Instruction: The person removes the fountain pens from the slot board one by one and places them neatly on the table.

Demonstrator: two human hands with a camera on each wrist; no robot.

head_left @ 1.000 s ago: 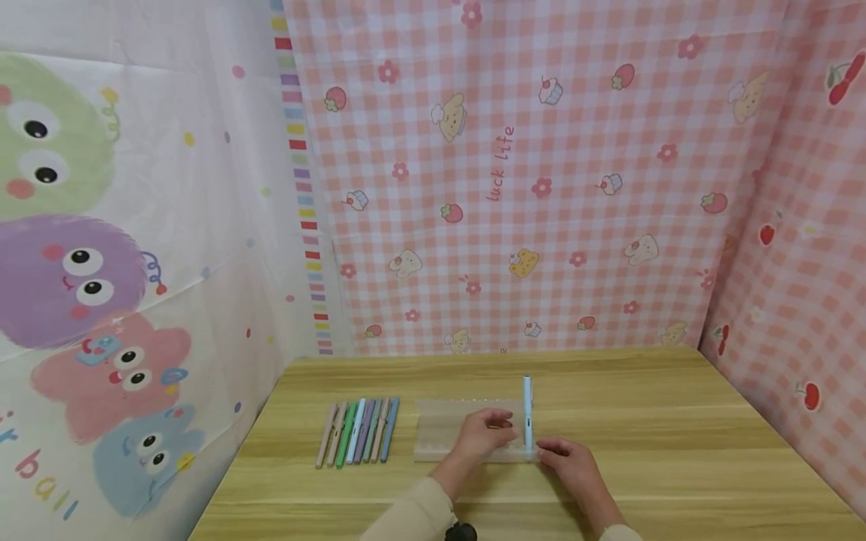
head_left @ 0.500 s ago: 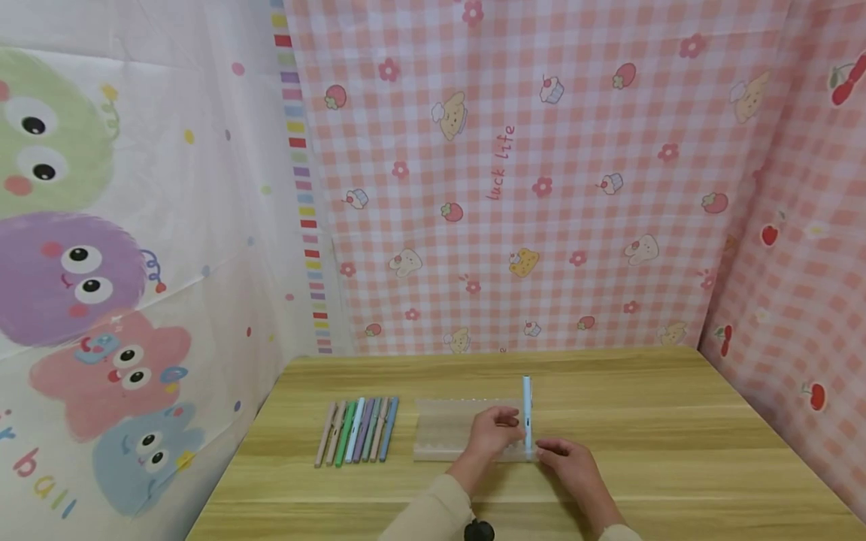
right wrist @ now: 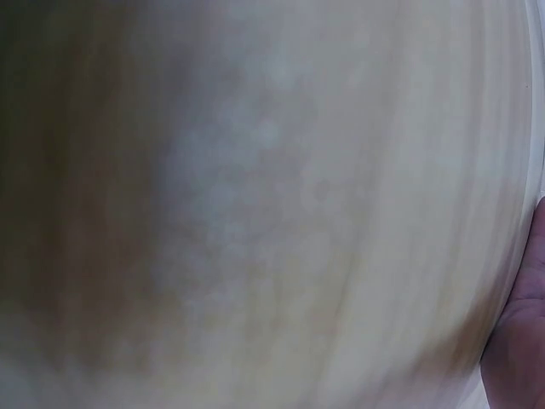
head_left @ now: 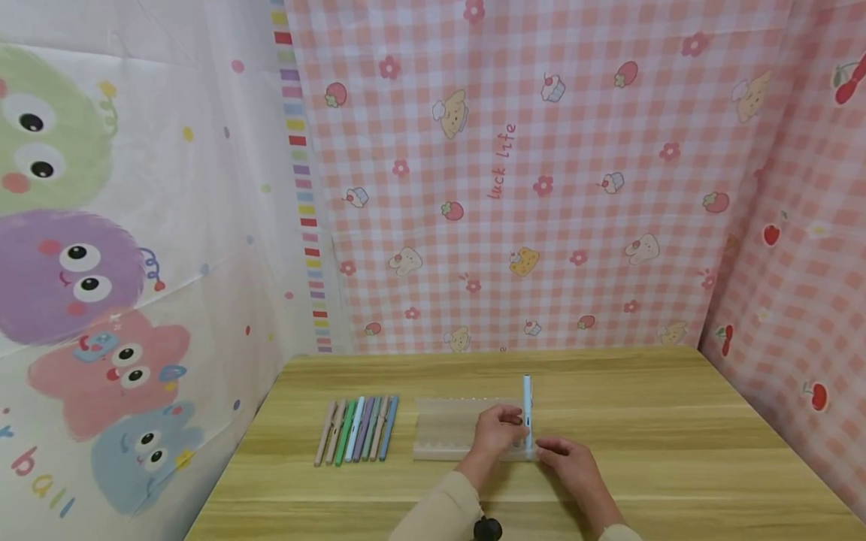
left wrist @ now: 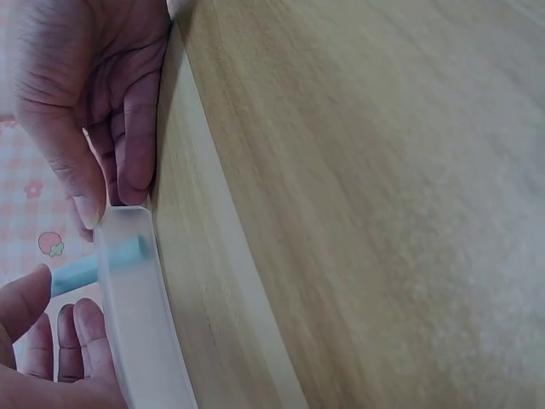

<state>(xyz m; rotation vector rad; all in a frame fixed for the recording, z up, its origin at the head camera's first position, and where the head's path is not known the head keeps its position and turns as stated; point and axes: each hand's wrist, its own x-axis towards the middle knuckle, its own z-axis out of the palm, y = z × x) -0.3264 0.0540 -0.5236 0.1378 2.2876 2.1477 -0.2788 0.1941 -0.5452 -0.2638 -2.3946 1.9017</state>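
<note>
A pale blue pen [head_left: 527,398] stands upright at the right end of a translucent, frosted pen holder [head_left: 436,432]. Its lower end shows through the holder's wall [left wrist: 140,341] in the left wrist view. My left hand [head_left: 497,434] is just left of the pen, thumb and fingertips right at it, fingers loosely bent and spread apart. My right hand [head_left: 575,467] grips the holder's right end; the left wrist view has its thumb [left wrist: 85,204] on the corner and the other fingers curled beside it. Only part of the right palm [right wrist: 519,341] enters the right wrist view.
Left of the holder, several capped pens [head_left: 356,432] lie side by side in a row, in beige, green, light blue, purple and darker blue. All stand on a wood-grain table [head_left: 643,406]. A checked pink cloth [head_left: 575,225] hangs behind it.
My left hand has moved a little to the right, closing the gap to the upright pen. The right hand, the holder and the pens have stayed in place.
</note>
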